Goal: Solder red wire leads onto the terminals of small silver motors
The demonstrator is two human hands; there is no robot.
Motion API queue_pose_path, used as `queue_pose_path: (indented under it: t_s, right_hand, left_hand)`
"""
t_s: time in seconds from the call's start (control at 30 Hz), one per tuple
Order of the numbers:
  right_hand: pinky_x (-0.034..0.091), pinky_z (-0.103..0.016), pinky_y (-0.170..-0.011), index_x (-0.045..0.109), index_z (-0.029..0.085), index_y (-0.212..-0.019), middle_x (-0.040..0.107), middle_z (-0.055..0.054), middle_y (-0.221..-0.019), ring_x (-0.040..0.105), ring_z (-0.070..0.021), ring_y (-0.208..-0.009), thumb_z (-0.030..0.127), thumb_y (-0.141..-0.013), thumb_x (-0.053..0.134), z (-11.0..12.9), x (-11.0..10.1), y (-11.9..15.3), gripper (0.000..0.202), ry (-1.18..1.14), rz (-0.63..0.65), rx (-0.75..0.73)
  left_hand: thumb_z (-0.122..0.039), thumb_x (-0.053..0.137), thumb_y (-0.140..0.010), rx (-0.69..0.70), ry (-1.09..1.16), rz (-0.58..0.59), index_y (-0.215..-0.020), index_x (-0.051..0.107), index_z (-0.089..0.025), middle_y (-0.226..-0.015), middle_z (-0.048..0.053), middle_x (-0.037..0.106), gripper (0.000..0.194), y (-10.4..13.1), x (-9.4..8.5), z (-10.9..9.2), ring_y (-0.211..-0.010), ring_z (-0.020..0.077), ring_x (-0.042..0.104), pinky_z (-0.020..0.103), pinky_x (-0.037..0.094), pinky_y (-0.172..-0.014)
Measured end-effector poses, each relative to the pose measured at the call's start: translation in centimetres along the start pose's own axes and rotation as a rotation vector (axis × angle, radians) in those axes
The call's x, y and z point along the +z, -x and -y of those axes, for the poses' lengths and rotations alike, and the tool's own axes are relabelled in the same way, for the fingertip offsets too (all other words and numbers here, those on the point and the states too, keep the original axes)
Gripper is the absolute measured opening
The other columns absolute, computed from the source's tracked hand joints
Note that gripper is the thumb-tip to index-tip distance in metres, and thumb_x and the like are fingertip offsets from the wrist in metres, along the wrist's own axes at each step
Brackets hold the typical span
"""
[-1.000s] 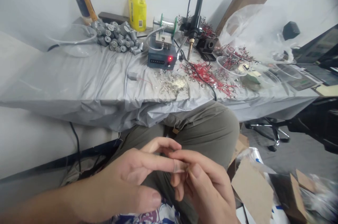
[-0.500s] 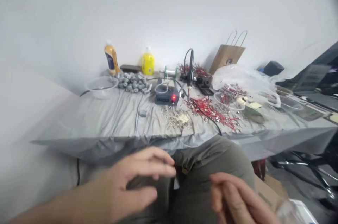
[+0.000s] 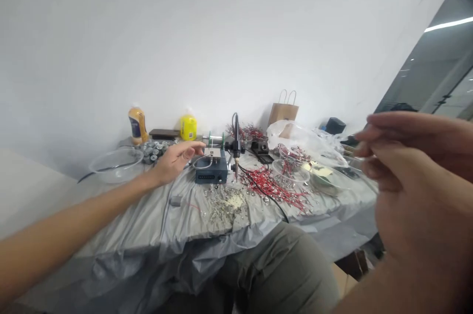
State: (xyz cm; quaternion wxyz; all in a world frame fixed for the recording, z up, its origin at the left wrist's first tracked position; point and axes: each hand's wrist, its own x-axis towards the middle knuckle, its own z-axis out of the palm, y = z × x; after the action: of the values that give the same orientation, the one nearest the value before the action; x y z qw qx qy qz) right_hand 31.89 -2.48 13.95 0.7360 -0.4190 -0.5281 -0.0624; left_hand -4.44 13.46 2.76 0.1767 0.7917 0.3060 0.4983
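My left hand (image 3: 176, 162) reaches over the table, its fingers stretched out beside the top left of a blue-grey box with a feed tube (image 3: 210, 171). Nothing shows in that hand. A soldering iron (image 3: 236, 149) stands point down in a holder right of the box, with a spool of solder (image 3: 216, 138) behind. Close to the camera on the right, my right hand (image 3: 402, 176) is raised with thumb and fingertips pinched together. Whatever is between them, if anything, is hidden. Small grey motors (image 3: 151, 151) lie piled behind the left hand.
Red wires with metal ends (image 3: 275, 188) and small metal parts (image 3: 225, 205) cover the table's front middle. A single motor (image 3: 177, 200) lies left of them. Also here are a clear bowl (image 3: 116, 166), yellow bottle (image 3: 188, 127), orange bottle (image 3: 137, 126), plastic bag (image 3: 310, 141) and paper bag (image 3: 279, 113).
My left hand has gone from above my lap forward to the box. My right hand has risen to the right. The red light on the box no longer shows. The view has tilted up.
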Motion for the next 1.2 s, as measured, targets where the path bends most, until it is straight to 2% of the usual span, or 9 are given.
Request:
queue_pose_path:
  t_s: [0.07, 0.2, 0.27, 0.4, 0.53, 0.67, 0.83, 1.07, 1.2]
  right_hand:
    - [0.048, -0.031, -0.06, 0.085, 0.024, -0.103, 0.078, -0.007, -0.091, 0.07, -0.0184, -0.072, 0.01, -0.085, 0.069, -0.5, 1.8, -1.7, 0.029, -0.083, 0.033, 0.006]
    - [0.046, -0.03, -0.059, 0.086, 0.02, -0.099, 0.081, -0.007, -0.088, 0.071, -0.0178, -0.072, 0.012, -0.077, 0.061, -4.8, 4.7, -3.4, 0.035, 0.087, 0.398, 0.163]
    - [0.045, -0.031, -0.058, 0.086, 0.018, -0.094, 0.081, -0.007, -0.084, 0.068, -0.0178, -0.066, 0.016, -0.073, 0.061, -7.4, 5.4, -3.0, 0.033, 0.139, 0.513, 0.213]
    - [0.05, -0.034, -0.066, 0.086, 0.018, -0.096, 0.082, -0.009, -0.085, 0.07, -0.022, -0.073, 0.027, -0.069, 0.059, -12.0, 5.3, 0.2, 0.039, 0.173, 0.559, 0.303]
    - [0.052, -0.037, -0.069, 0.085, 0.017, -0.095, 0.082, -0.01, -0.087, 0.071, -0.0244, -0.074, 0.033, -0.067, 0.057, -14.3, 4.3, 4.3, 0.042, 0.201, 0.529, 0.393]
    - [0.055, -0.037, -0.071, 0.084, 0.018, -0.096, 0.083, -0.01, -0.089, 0.073, -0.0252, -0.078, 0.035, -0.071, 0.057, -14.2, 3.6, 7.1, 0.041, 0.198, 0.494, 0.42]
    - [0.059, -0.035, -0.074, 0.084, 0.02, -0.101, 0.084, -0.009, -0.094, 0.076, -0.0244, -0.082, 0.034, -0.08, 0.058, -13.2, 2.3, 10.5, 0.036, 0.189, 0.434, 0.416]
    - [0.063, -0.035, -0.078, 0.085, 0.022, -0.101, 0.084, -0.006, -0.091, 0.08, -0.0241, -0.082, 0.033, -0.093, 0.065, -10.8, -2.8, 16.7, 0.024, 0.245, 0.363, 0.311]
    - [0.065, -0.031, -0.073, 0.085, 0.024, -0.101, 0.084, -0.005, -0.092, 0.081, -0.0231, -0.081, 0.03, -0.096, 0.068, -9.3, -5.0, 18.5, 0.019, 0.224, 0.381, 0.202]
  left_hand:
    - [-0.054, 0.063, -0.112, -0.021, 0.074, -0.024, -0.134, 0.07, -0.015, -0.121, 0.011, 0.075, 0.045, 0.4, 0.8, 0.7, -0.109, 0.0259, 0.075, 0.049, 0.064, -0.101]
    - [-0.054, 0.063, -0.112, -0.049, 0.173, -0.105, -0.133, 0.07, -0.015, -0.119, 0.01, 0.075, 0.044, 1.8, 1.9, 1.3, -0.107, 0.0254, 0.074, 0.048, 0.064, -0.1]
    - [-0.053, 0.064, -0.112, -0.059, 0.192, -0.092, -0.128, 0.072, -0.015, -0.116, 0.01, 0.075, 0.042, 2.3, 2.2, 1.4, -0.104, 0.0247, 0.075, 0.047, 0.064, -0.098]
    - [-0.05, 0.067, -0.111, -0.085, 0.182, -0.022, -0.122, 0.073, -0.014, -0.115, 0.009, 0.075, 0.038, 2.9, 2.7, 1.6, -0.103, 0.0241, 0.075, 0.046, 0.065, -0.097]
    - [-0.046, 0.069, -0.11, -0.083, 0.146, 0.029, -0.122, 0.072, -0.014, -0.113, 0.009, 0.075, 0.035, 3.6, 3.5, 2.4, -0.099, 0.0224, 0.075, 0.043, 0.066, -0.091]
    - [-0.044, 0.069, -0.11, -0.01, 0.05, 0.111, -0.119, 0.072, -0.014, -0.111, 0.008, 0.074, 0.031, 4.1, 4.2, 3.1, -0.094, 0.0206, 0.073, 0.04, 0.066, -0.087]
    - [-0.042, 0.07, -0.11, 0.127, -0.116, 0.197, -0.119, 0.073, -0.015, -0.117, 0.009, 0.075, 0.029, 4.1, 4.8, 3.5, -0.103, 0.0229, 0.074, 0.044, 0.065, -0.096]
    - [-0.04, 0.07, -0.11, 0.228, -0.227, 0.243, -0.112, 0.073, -0.015, -0.108, 0.007, 0.075, 0.026, 4.0, 5.3, 3.4, -0.098, 0.0216, 0.074, 0.044, 0.065, -0.096]
    - [-0.041, 0.069, -0.111, 0.267, -0.219, 0.238, -0.104, 0.073, -0.016, -0.102, 0.006, 0.075, 0.027, 4.1, 5.3, 3.6, -0.095, 0.0204, 0.073, 0.043, 0.064, -0.097]
